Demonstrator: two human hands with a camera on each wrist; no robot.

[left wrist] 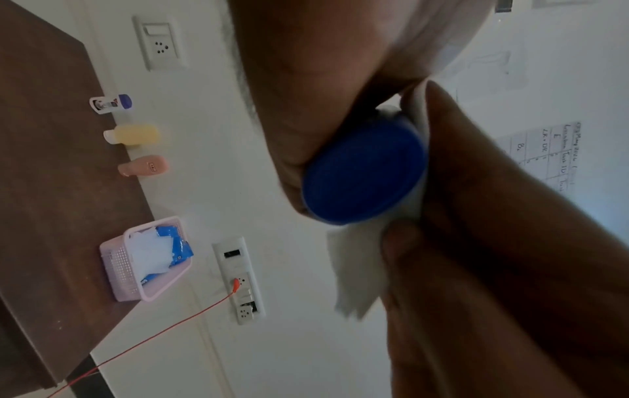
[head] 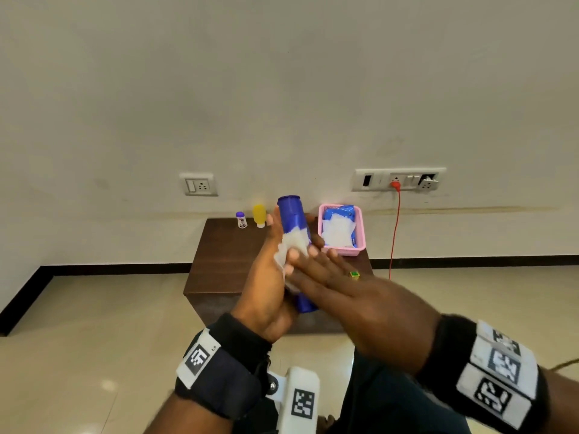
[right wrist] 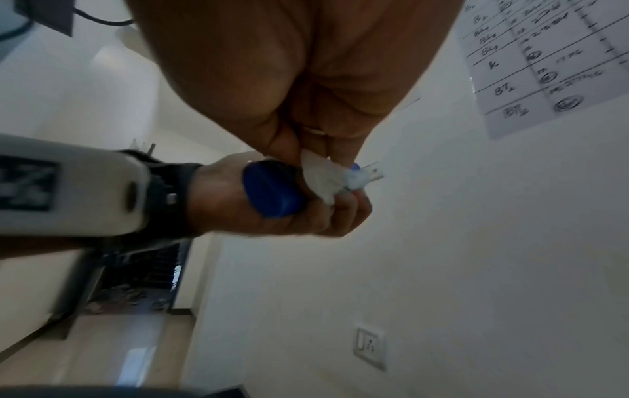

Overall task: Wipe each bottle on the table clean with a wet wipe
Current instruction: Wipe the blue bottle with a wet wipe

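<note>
Above the dark wooden table (head: pixel 219 264) my left hand (head: pixel 273 261) grips a tall blue bottle (head: pixel 292 214) upright; its round base faces the left wrist camera (left wrist: pixel 364 175). My right hand (head: pixel 316 261) reaches across and wraps a white wet wipe (head: pixel 293 242) around the bottle's middle, its fingers curled over it. A loose corner of the wipe (left wrist: pixel 357 272) hangs below. Against the wall stand a small white bottle with a purple cap (head: pixel 241 219), a yellow bottle (head: pixel 259 215) and a peach bottle (left wrist: pixel 144 166), which my hands hide in the head view.
A pink basket (head: pixel 362 236) at the table's back right holds a blue pack of wipes (head: pixel 341 216). A small green and yellow cube (head: pixel 354 275) lies near the right edge. A red cable (head: pixel 395 233) hangs from the wall socket to the floor.
</note>
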